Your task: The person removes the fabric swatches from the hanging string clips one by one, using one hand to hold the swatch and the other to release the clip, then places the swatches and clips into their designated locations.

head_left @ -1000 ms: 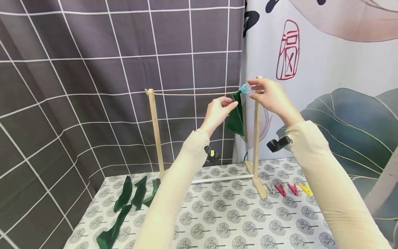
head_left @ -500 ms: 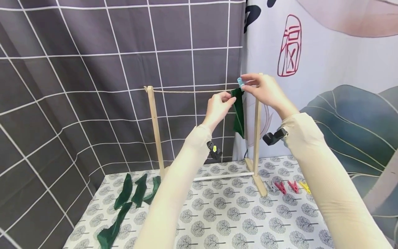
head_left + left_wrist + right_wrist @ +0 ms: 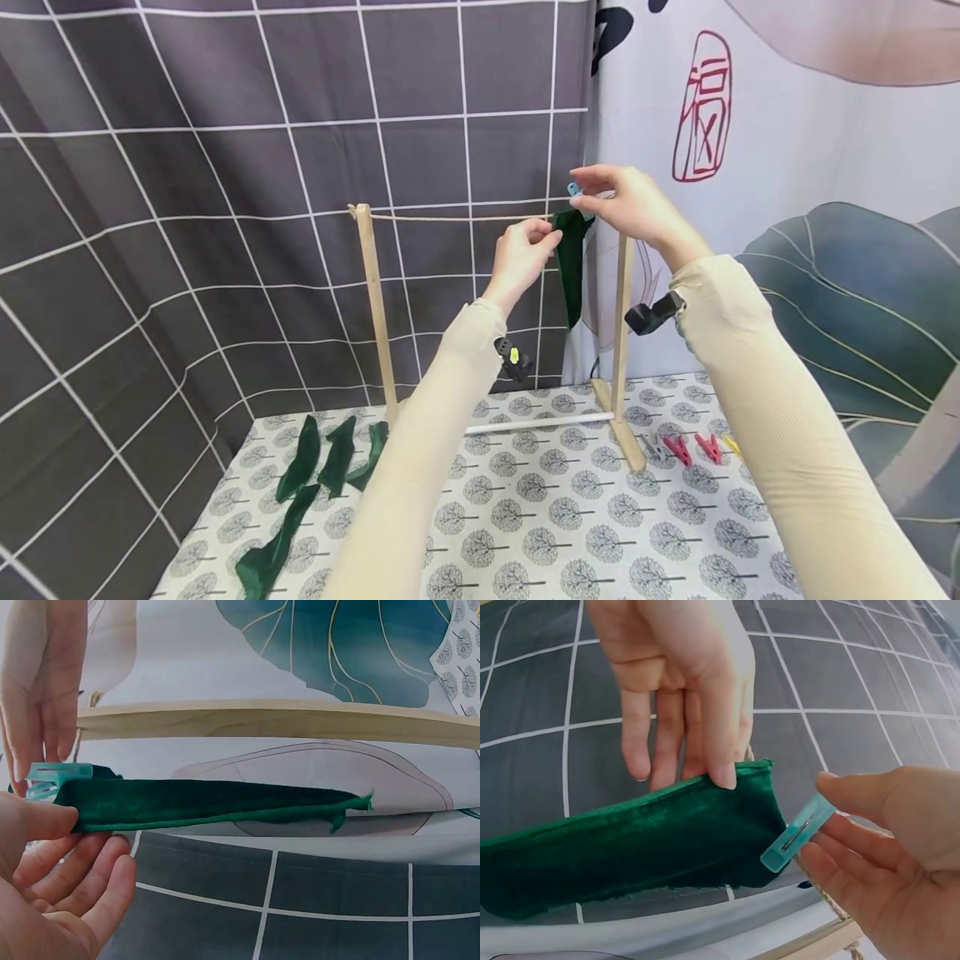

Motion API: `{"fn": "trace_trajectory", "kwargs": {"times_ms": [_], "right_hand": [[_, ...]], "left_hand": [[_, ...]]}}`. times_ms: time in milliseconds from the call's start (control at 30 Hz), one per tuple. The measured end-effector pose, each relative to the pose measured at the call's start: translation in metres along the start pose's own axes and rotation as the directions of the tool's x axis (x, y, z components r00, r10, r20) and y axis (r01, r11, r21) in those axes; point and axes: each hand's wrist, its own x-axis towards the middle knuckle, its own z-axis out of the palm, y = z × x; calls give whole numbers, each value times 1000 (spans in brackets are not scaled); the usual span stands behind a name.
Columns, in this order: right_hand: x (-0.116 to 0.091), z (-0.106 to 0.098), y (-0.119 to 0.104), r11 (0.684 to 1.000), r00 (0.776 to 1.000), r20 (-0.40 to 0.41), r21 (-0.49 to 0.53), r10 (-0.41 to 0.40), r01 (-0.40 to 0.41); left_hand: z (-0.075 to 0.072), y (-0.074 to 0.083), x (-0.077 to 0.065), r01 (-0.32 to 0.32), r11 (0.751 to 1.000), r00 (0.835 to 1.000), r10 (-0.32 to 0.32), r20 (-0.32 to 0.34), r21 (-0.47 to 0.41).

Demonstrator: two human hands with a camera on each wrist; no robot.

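Observation:
A strip of dark green velvety cloth (image 3: 572, 271) hangs at the right end of the rope (image 3: 450, 218). My left hand (image 3: 517, 258) pinches its upper left corner between thumb and fingers. With thumb and fingertips, my right hand (image 3: 637, 204) holds a light blue clothespin (image 3: 799, 832) at the cloth's other top corner. In the right wrist view, the clothespin's far end overlaps the cloth edge. From the left wrist, the cloth (image 3: 210, 802) stretches sideways with the clothespin (image 3: 60, 772) at its top.
Wooden posts (image 3: 375, 308) hold the rope, joined low down by a white bar (image 3: 540, 422). Several green cloth pieces (image 3: 300, 462) lie on the tree-print tablecloth (image 3: 525, 517) at left. A grey clothespin (image 3: 652, 448), red clothespins (image 3: 677, 451) and a yellow one, partly behind my right sleeve, lie at right.
My right hand has shifted left with the clothespin, which has turned from lying along the rope to standing over the cloth's top edge. The left hand has moved slightly left, still pinching the cloth.

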Motion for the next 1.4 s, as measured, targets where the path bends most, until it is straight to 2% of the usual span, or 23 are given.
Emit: {"fn": "trace_trajectory", "kwargs": {"times_ms": [200, 400, 533, 667, 867, 1067, 1400], "right_hand": [[-1, -4, -1, 1000, 1000, 4, 19, 18, -18], [-3, -5, -2, 999, 999, -13, 21, 44, -44], [-5, -4, -1, 999, 998, -49, 1, 41, -41], [-7, -3, -2, 998, 992, -114, -22, 59, -62], [-10, 0, -2, 996, 969, -233, -16, 80, -86], [-12, 0, -1, 999, 931, -364, 27, 27, -19], [-21, -1, 2, 994, 898, -439, 70, -44, 83]], "left_hand": [[1, 0, -1, -8, 1000, 1000, 8, -19, -24], [0, 0, -2, -34, 999, 999, 34, -13, 13], [1, 1, -3, -35, 999, 999, 35, -26, 20], [1, 2, -4, -61, 997, 997, 63, -45, 45], [2, 4, -4, -103, 992, 993, 107, -49, 69], [-1, 2, -8, -153, 982, 987, 156, -25, 108], [-11, -11, -22, -224, 966, 975, 224, 18, 130]]}}
